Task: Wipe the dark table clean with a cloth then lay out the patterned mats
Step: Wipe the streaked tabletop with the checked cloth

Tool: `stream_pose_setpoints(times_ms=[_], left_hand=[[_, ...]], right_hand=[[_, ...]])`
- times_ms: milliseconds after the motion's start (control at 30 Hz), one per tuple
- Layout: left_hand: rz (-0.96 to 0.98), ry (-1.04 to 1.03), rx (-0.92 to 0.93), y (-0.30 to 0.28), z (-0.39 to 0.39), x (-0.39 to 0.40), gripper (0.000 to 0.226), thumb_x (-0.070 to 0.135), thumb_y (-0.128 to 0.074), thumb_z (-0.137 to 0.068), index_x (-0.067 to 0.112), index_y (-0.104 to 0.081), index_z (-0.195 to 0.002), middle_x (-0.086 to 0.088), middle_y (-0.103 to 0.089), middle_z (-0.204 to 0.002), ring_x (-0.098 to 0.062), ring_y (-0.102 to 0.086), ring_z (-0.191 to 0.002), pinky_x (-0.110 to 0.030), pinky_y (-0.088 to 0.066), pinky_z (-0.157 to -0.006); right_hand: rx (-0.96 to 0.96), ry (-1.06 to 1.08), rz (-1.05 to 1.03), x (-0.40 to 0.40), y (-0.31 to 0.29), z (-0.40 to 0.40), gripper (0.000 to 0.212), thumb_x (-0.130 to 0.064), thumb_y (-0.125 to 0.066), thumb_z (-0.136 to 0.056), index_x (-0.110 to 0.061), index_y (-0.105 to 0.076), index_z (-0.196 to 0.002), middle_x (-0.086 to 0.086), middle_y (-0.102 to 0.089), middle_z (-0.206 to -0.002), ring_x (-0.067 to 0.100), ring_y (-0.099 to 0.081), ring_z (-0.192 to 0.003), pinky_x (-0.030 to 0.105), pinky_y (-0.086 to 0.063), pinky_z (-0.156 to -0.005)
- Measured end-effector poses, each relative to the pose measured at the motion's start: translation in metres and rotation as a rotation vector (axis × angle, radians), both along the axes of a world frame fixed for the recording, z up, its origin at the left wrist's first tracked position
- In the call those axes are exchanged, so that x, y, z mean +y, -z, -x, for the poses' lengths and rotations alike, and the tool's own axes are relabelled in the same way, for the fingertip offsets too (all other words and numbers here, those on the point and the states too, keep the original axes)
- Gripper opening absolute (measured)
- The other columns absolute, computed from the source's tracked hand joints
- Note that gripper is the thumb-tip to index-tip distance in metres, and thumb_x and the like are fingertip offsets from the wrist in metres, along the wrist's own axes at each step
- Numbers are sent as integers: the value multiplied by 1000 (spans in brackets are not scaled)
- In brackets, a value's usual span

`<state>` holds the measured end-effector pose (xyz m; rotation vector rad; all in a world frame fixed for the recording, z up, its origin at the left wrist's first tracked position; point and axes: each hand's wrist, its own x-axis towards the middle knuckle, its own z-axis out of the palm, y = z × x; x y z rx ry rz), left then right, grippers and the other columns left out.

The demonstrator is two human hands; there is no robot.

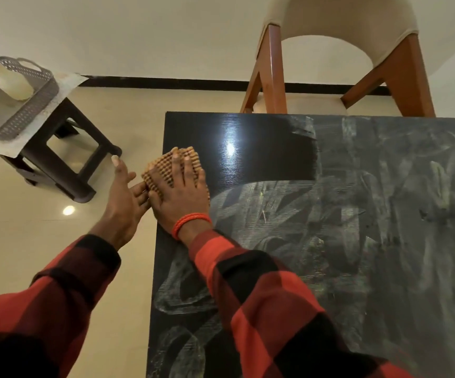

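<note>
— Where's the cloth point(166, 170) now?

— At the desk's point(384, 241) left edge, near the far left corner. The right hand point(178, 190) lies flat on top of it, fingers straight and spread, pressing it down rather than gripping it. I'd say that's so the whole cloth drags against the surface.

— And the other hand?

— The left hand point(124, 197) hangs just off the left edge, beside the cloth, its grip wide and holding nothing. It looks placed to catch whatever gets swept over the side, though that's my guess.

— Is the desk clean yet?

— Hardly. One glossy dark band runs from the cloth along the far edge; everything else carries pale chalky smears. Wiping looks barely started.

— Any mats?

— I can't make out patterned ones for sure. A stool point(57, 148) stands on the floor, well off the far left corner, with a pale sheet under a grey basket point(24, 105). A chair point(338, 50) sits at the far edge.
</note>
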<state>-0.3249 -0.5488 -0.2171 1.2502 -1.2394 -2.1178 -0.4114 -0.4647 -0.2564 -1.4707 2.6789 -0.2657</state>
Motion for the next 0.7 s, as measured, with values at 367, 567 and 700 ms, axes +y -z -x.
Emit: stream_pose_setpoints(times_ms=[367,567,700], left_hand=[[386,144,-120,-6,11,31,42,72,-38,-94,47,-59,-120,23,-59,-130,-7,-53,-127,-33,-42,-107],[465,159,-168,-10,20,51,32,68,-39,-96,43,-59,-103,28,-61,-105,0,-58,-106,-22,-42,-86],[526,147,-215,-2,19,54,51,62,-36,-100,24,-57,-127,17,-60,-116,-7,-57,-112,-30,-45,-95]], right_hand=[[-22,128,23,49,-4,57,58,-56,-30,-98,-40,-27,-154,10,-10,-167,32,-9,-152,53,-5,-121],[32,302,-10,112,-8,117,59,-55,-34,-97,-42,-26,-154,8,-11,-167,32,-12,-152,53,-11,-120],[38,424,-56,161,-12,157,61,-53,-33,-98,-41,-19,-156,7,-6,-168,33,-9,-152,56,-14,-120]])
